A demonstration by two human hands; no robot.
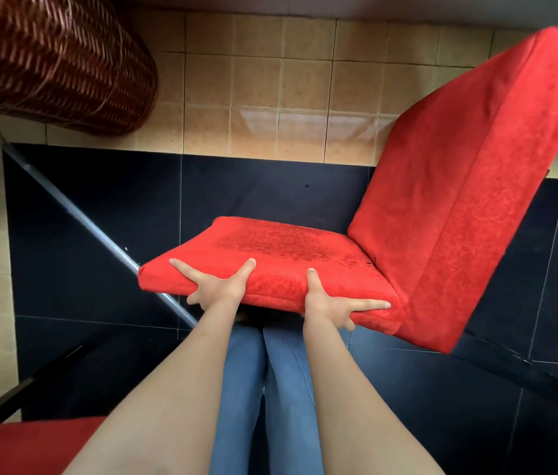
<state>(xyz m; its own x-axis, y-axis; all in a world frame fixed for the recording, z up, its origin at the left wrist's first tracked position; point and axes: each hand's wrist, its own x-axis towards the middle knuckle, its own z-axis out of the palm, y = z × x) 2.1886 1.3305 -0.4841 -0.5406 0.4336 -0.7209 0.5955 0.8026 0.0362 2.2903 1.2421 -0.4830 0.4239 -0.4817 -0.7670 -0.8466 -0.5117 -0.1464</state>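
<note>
A flat red seat cushion [270, 255] hangs level above the dark floor in front of my legs. My left hand [217, 286] grips its near edge left of the middle, thumb on top and fingers spread along the side. My right hand [332, 303] grips the same edge further right, thumb on top, index finger stretched along the side. A second, larger red cushion [459, 186] stands tilted on its edge to the right, touching the held cushion's right end.
A brown wicker basket [51, 60] fills the upper left. A grey metal bar [99, 234] runs diagonally under the cushion's left corner. Tan floor tiles [270, 97] lie beyond, dark tiles [99, 200] below. Another red cushion [20, 443] shows at the lower left.
</note>
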